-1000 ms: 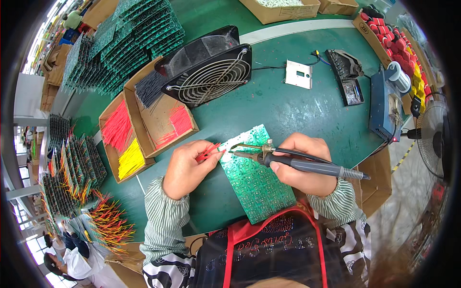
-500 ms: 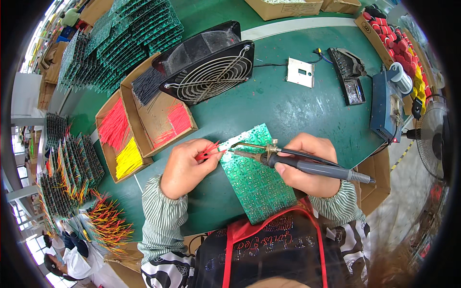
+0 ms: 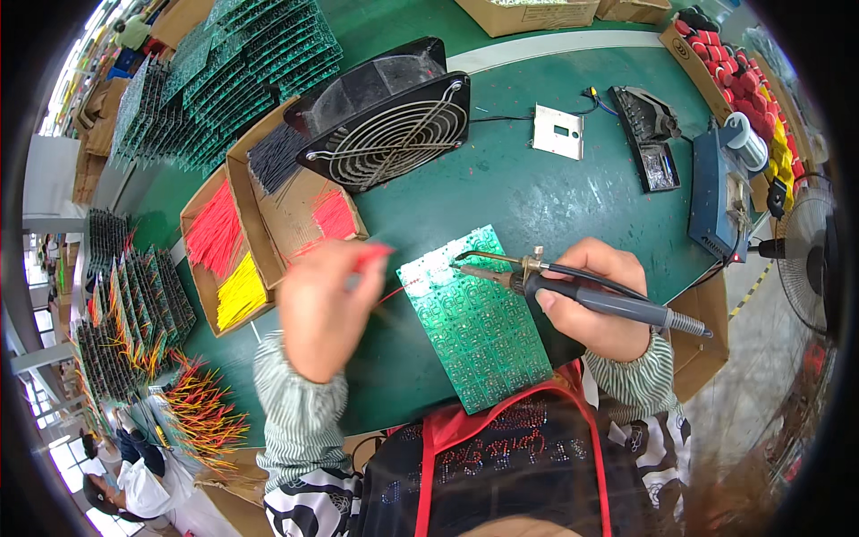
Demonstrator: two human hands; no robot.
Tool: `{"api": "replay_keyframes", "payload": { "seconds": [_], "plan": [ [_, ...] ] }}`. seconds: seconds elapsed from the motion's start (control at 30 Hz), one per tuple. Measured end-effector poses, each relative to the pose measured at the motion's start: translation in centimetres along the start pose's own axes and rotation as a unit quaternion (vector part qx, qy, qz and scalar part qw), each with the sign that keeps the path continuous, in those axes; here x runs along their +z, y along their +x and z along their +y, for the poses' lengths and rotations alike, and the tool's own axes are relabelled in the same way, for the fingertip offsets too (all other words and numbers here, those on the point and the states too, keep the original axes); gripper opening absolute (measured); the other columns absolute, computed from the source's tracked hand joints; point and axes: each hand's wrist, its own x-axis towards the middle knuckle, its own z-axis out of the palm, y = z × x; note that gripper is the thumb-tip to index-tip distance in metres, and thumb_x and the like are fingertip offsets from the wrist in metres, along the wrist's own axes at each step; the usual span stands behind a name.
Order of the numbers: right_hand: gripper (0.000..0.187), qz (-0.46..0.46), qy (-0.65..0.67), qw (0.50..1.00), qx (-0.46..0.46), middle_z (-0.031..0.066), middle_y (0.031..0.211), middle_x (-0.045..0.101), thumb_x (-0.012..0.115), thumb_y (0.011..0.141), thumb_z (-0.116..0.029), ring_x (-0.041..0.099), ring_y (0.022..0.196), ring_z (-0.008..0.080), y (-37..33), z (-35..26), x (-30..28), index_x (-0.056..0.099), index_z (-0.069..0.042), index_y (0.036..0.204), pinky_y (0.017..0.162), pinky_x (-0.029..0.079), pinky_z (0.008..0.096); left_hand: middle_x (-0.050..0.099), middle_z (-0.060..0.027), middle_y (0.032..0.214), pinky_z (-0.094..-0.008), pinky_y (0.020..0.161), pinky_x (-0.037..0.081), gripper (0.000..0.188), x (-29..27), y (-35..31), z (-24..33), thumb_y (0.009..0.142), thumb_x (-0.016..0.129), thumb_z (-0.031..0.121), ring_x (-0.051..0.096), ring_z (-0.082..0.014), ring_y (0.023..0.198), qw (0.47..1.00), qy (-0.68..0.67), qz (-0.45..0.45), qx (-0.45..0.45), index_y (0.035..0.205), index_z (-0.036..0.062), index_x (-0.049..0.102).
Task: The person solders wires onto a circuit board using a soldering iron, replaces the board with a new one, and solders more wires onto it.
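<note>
A green circuit board panel [image 3: 488,336] lies slantwise on the table in front of me, its far end shiny and whitish. My right hand [image 3: 601,300] is closed round the grey handle of a soldering iron [image 3: 617,304], which has a thin brass solder feed tube above its tip. The tip hovers over or touches the board's upper part; I cannot tell which. Left of the board, my left hand [image 3: 322,304] is smeared by motion, with red wires [image 3: 374,254] pinched at its fingertips. One red wire [image 3: 391,293] sticks out from the board's left edge.
A cardboard box [image 3: 259,210] with red, yellow and black wires stands at the left, beside a black fan [image 3: 389,130]. Stacked circuit boards [image 3: 233,80] rise behind it. At the right are a blue solder station [image 3: 720,192], a solder spool [image 3: 747,143] and a black tray [image 3: 646,143].
My left hand has moved left, away from the board toward the wire box, leaving one red wire at the board's edge. The soldering iron has shifted slightly right.
</note>
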Motion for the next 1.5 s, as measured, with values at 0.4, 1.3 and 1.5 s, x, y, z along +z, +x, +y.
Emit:
{"api": "replay_keyframes", "payload": {
  "seconds": [0.4, 1.3, 1.5],
  "plan": [
    [0.015, -0.012, -0.005, 1.000, -0.019, 0.0045, 0.065, 0.063, 0.072, 0.071, -0.009, 0.059, 0.057, 0.0079, 0.4, 0.6, 0.2, 0.060, -0.002, 0.078, 0.052, 0.046, 0.0238, 0.058, -0.0092, 0.074, -0.0344, 0.054, 0.044, 0.011, 2.7, -0.1, 0.5, 0.077, 0.070, 0.012, 0.057, -0.0246, 0.060, 0.986, -0.075, -0.141, -0.041, 0.081, 0.0025, 0.066],
    [0.015, 0.028, -0.008, 1.000, -0.001, 0.0028, 0.063, 0.062, 0.071, 0.070, -0.009, 0.057, 0.055, 0.0064, -0.4, 0.6, -1.5, 0.060, -0.001, 0.078, 0.050, 0.044, 0.0229, 0.060, -0.0111, 0.074, -0.0369, 0.058, 0.046, 0.011, 3.2, 0.9, 2.6, 0.080, 0.068, 0.013, 0.060, -0.0292, 0.065, 0.993, -0.039, -0.114, -0.003, 0.081, 0.0032, 0.064],
    [0.015, 0.024, -0.010, 0.999, 0.018, 0.0027, 0.063, 0.061, 0.071, 0.070, -0.009, 0.056, 0.056, 0.0063, -0.2, 0.7, -1.5, 0.060, -0.002, 0.078, 0.051, 0.044, 0.0231, 0.059, -0.0101, 0.074, -0.0364, 0.056, 0.045, 0.012, 4.2, 1.2, 2.1, 0.078, 0.068, 0.013, 0.059, -0.0277, 0.063, 0.989, -0.059, -0.132, -0.019, 0.081, 0.0024, 0.064]
  ]
}}
